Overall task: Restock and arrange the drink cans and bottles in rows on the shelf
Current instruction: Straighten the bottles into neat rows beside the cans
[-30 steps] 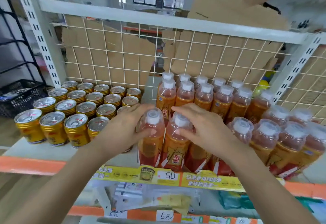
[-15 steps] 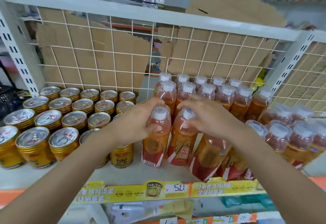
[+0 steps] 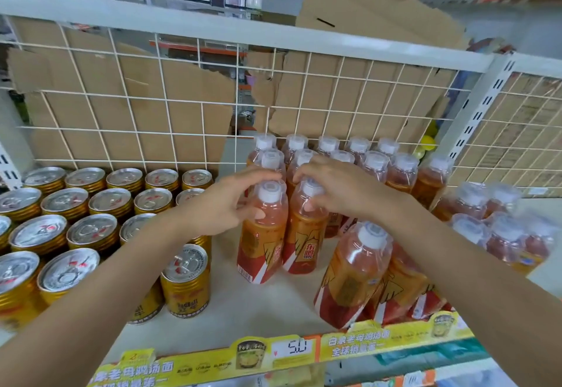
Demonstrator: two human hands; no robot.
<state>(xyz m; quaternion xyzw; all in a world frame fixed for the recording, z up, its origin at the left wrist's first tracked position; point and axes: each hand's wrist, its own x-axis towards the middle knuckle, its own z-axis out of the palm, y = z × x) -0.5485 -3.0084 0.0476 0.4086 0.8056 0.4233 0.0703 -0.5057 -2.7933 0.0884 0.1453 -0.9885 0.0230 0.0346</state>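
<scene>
My left hand holds the left bottle at its shoulder, thumb across the front and fingers curled behind the neck; the grip is closed on it. My right hand caps the right bottle from above, fingers wrapped over its white lid, grip likewise closed on it. Both bottles stand upright on the shelf, touching each other, just in front of the back rows of bottles that line the wire grid. I judge the high holds are chosen to steer two at once toward those rows without toppling them. To the right, a front bottle leans out of line near the shelf edge, and more wrapped bottles sit further right, unsorted. The gold cans fill the left side in rows; one stray can stands forward of its row. Alignment remains incomplete.
</scene>
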